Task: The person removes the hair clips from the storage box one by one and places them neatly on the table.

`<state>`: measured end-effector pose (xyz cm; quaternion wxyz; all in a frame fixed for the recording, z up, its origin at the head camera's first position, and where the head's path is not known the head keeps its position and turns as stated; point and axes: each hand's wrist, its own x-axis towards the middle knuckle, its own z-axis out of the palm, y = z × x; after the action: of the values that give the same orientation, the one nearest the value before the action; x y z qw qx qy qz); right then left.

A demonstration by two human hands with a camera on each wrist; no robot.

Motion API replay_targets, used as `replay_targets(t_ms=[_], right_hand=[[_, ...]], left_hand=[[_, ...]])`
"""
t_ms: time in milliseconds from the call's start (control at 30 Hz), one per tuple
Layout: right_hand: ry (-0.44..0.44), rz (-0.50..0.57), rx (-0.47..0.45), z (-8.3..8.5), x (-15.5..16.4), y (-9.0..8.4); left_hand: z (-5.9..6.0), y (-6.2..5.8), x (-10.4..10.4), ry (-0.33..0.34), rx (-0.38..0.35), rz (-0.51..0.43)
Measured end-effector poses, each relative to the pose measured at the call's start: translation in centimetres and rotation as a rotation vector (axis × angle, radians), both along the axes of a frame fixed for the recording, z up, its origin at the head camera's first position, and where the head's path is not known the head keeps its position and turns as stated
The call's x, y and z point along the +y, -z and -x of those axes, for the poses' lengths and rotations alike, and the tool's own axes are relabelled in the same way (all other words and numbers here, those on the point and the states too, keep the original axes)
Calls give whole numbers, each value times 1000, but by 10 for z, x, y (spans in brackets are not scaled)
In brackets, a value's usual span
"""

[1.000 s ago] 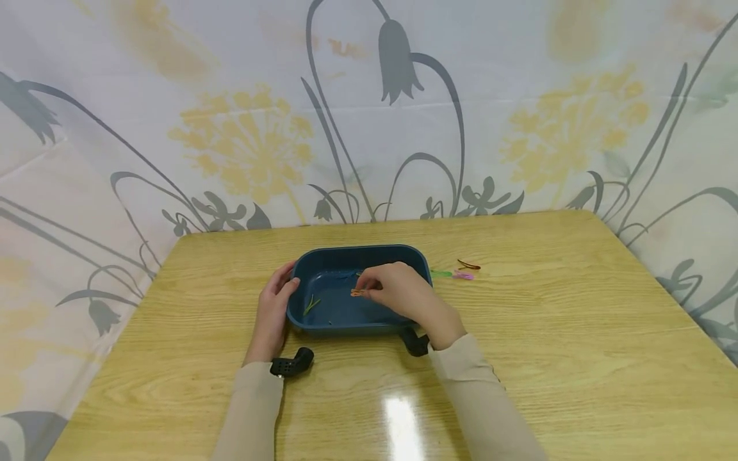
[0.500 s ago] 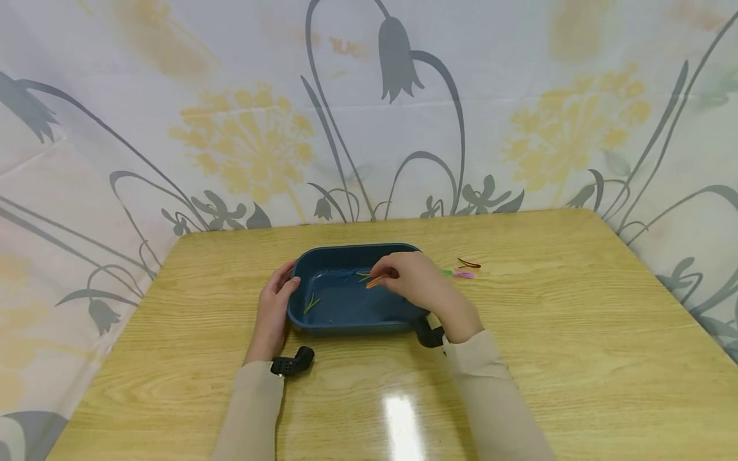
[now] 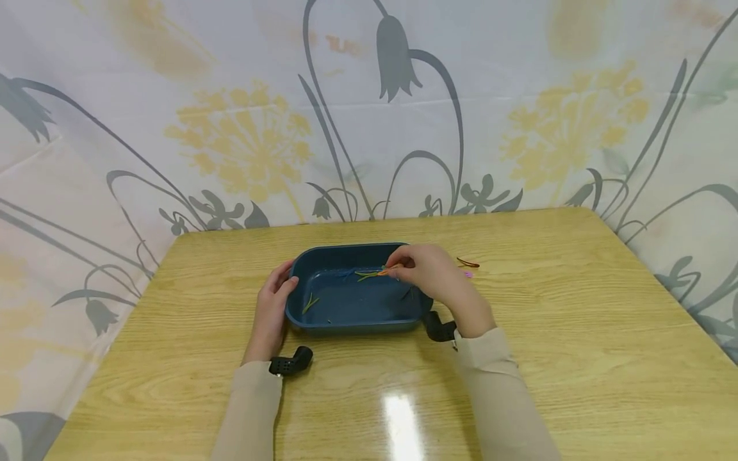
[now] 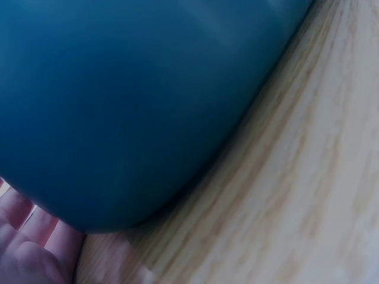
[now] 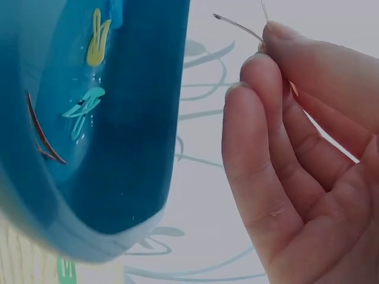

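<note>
A dark blue rectangular basin [image 3: 352, 328] stands on the table. My left hand [image 3: 271, 310] grips its left end, thumb over the rim; in the left wrist view, fingers [image 4: 35, 254] lie by the outer wall. Above the basin's right part, my right hand [image 3: 435, 275] pinches an orange snap hair clip [image 3: 383, 273] between thumb and fingertips; its prongs stand apart in the right wrist view. Inside the basin lie a yellow hair clip [image 5: 98, 44], a teal one [image 5: 86, 109], a dark red one [image 5: 44, 133] and a yellow-green one [image 3: 310, 303].
Right of the basin, on the wooden table [image 3: 576, 320], lie a dark red hair clip [image 3: 468, 262] and a pink one [image 3: 468, 274], partly hidden by my right hand. A green clip [image 5: 66, 270] shows outside the basin. A floral cloth [image 3: 369, 128] hangs behind the table.
My right hand has moved right and slightly back over the basin with the orange hair clip, uncovering the clips near the back wall. My left hand keeps its hold on the basin.
</note>
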<state>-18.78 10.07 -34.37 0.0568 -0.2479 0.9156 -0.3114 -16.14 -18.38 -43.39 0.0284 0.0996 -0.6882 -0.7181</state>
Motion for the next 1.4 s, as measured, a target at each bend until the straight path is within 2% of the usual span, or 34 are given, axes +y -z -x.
replay_targets(t_ms=[333,500,733,1000,1200,1400], right_hand=[[24,36,35,7,17,4],[84,47,19,8,25,6],[145,57,63,9,35,10],[236,107,-12,14,41,19],[319,171,-79,19,50,21],[349,231,-122,22,58,25]], left_hand=[[1,2,2,-4,29,41],[-1,2,2,-3,33,31],[-3,3,1,6,30,18],[-7,3,-2,1,15,48],[-5,2,-1,3,27,35],[-3,3,1,3,35,25]])
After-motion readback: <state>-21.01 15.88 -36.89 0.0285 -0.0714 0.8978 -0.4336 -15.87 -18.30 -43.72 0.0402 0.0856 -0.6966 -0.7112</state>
